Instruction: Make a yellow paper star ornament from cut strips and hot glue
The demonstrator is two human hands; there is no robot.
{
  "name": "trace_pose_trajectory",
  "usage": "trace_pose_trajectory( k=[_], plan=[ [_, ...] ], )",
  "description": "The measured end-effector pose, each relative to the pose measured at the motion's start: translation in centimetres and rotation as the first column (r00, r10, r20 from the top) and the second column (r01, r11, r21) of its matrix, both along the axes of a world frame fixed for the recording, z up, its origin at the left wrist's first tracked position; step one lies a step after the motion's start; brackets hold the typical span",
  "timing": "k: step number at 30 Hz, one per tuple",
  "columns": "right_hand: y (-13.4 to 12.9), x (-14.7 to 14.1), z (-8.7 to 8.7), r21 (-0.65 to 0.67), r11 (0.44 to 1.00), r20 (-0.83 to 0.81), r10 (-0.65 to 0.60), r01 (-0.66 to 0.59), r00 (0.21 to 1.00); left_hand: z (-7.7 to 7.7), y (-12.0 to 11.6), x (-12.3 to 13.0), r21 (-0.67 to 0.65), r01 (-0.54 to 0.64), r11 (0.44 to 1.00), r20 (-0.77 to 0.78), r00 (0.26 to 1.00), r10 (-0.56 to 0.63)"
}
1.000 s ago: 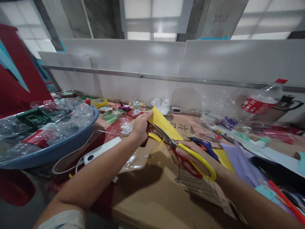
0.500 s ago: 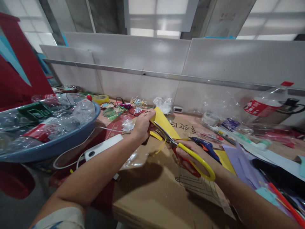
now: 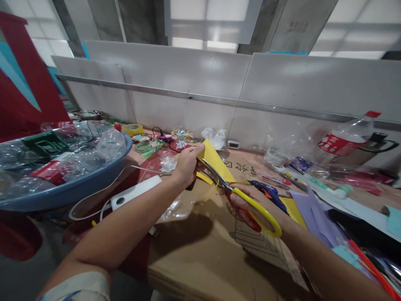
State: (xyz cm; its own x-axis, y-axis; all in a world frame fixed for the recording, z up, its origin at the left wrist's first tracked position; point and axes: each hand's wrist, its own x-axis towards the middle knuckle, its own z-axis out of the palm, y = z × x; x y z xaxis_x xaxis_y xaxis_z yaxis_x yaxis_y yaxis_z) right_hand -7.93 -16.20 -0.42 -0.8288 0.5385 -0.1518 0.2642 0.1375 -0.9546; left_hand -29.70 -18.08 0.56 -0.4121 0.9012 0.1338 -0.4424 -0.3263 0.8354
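My left hand [image 3: 187, 164] pinches the upper left end of a piece of yellow paper [image 3: 218, 162], held above a cardboard box. In my right hand [image 3: 239, 200] is a pair of scissors [image 3: 255, 209] with yellow and red handles. Their blades point up and left and lie along the paper's lower edge. A thin yellow strip [image 3: 211, 191] curls down beside the blades. Another short yellow strip [image 3: 204, 179] shows just below my left hand. My right fingers are partly hidden behind the handles.
The cardboard box [image 3: 188, 259] lies beneath both hands. A blue basin [image 3: 123, 169] of plastic bottles stands left, by a white power strip [image 3: 136, 192]. On the right are a blue glue gun [image 3: 269, 193], purple paper [image 3: 308, 213] and a red-labelled bottle [image 3: 341, 144].
The view has shifted very slightly. Both hands, the scissors and the yellow paper keep nearly the same position; the thin strip hangs in a slightly different curve.
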Motion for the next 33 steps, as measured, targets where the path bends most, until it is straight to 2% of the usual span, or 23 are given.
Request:
trace_pose_trajectory(
  k=[10,22,33],
  plan=[
    [-0.13,-0.09,-0.07,0.05,0.999,0.015,-0.01,0.009,1.0,0.17,-0.22,-0.06,-0.007,0.009,1.0,-0.021,1.0,-0.01],
    [-0.4,-0.16,0.07,0.018,0.999,0.035,-0.041,0.041,0.999,-0.13,-0.09,-0.09,-0.006,0.022,1.0,-0.012,1.0,-0.022],
    [-0.22,-0.1,-0.1,-0.014,0.999,-0.028,-0.039,0.039,0.999,0.45,-0.34,-0.67,-0.004,0.015,1.0,-0.022,1.0,-0.015]
  ],
)
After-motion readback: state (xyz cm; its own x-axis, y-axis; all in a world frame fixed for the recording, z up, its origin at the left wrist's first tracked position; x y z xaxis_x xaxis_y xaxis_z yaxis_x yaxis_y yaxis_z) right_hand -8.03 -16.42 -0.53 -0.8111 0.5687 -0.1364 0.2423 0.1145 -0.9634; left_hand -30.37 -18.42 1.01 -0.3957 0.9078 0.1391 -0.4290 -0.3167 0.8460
